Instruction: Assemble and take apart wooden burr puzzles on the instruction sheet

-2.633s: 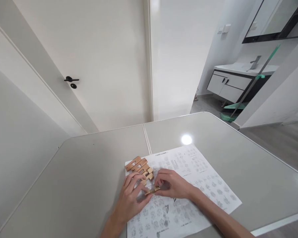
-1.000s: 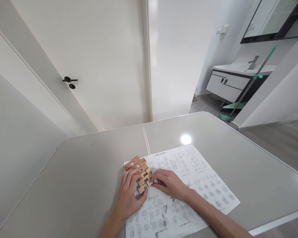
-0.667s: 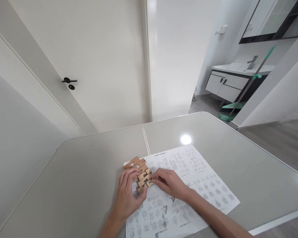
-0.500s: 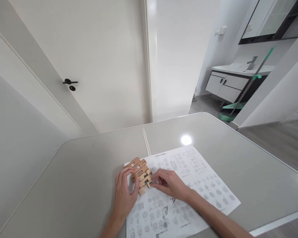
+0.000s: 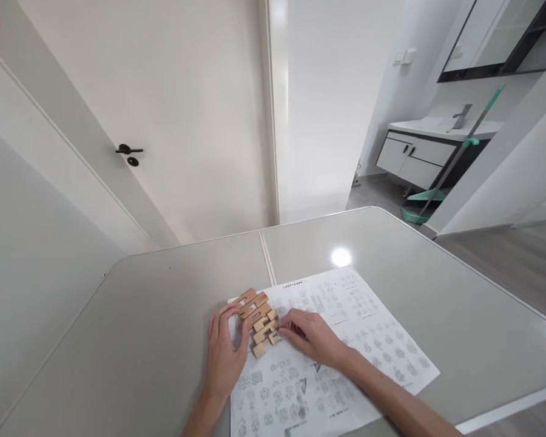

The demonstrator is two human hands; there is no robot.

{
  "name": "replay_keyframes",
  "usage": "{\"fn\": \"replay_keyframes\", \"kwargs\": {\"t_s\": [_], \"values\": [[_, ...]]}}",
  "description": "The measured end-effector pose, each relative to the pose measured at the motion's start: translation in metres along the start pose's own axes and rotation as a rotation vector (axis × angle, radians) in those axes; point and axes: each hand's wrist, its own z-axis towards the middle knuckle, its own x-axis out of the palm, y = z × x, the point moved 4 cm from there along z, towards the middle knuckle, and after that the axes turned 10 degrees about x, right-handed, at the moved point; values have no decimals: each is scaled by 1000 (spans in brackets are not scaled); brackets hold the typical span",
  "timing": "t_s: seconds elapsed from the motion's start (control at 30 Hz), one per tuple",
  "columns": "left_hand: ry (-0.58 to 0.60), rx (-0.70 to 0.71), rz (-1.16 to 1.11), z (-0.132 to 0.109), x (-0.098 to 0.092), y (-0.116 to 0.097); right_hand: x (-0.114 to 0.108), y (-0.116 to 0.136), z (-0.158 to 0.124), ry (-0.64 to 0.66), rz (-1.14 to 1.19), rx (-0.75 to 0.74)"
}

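Observation:
Several notched wooden puzzle bars (image 5: 257, 317) lie side by side in a slanted row on a printed instruction sheet (image 5: 346, 340). My left hand (image 5: 224, 355) lies on the sheet to the left of the row, fingers stretched toward it and touching its left side. My right hand (image 5: 310, 336) rests to the right, its curled fingertips pressed against the nearest bars at the row's right end. Neither hand lifts a piece off the sheet.
The sheet lies on a grey table (image 5: 155, 315) with a seam down its middle. Behind stand a white door with a black handle (image 5: 128, 150) and, at the right, a bathroom vanity (image 5: 425, 152) with a green mop (image 5: 455, 158) leaning on it.
A bar that both hands held in front of the row has been laid against it. My left hand has since slid leftward off the bars, uncovering the row.

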Motion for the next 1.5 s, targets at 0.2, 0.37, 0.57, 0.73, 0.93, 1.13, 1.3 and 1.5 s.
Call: {"fn": "replay_keyframes", "kwargs": {"t_s": [0.2, 0.37, 0.57, 0.73, 0.93, 1.13, 1.3, 1.5], "values": [[4, -21, -8, 0, -2, -1, 1, 1, 0, 6, -13, -5], [1, -24, -12, 0, -2, -1, 2, -2, 0, -1, -16, -7], [2, -29, -14, -1, 0, 1, 2, 0, 0, 2, -20, -20], [2, -24, -12, -1, -1, -1, 2, 0, 0, 6, -26, -27], [3, -36, -10, 0, -2, -2, 1, 0, 0, 2, -28, -17], [0, -39, -7, 0, -3, -1, 1, 0, 0, 5, -23, -22], [-4, -57, -15, 5, -6, -1, 1, 3, 0, 9, -35, -34], [41, -77, -5, 20, -3, 5, 1, 1, 0, 6, -38, -32]]}}
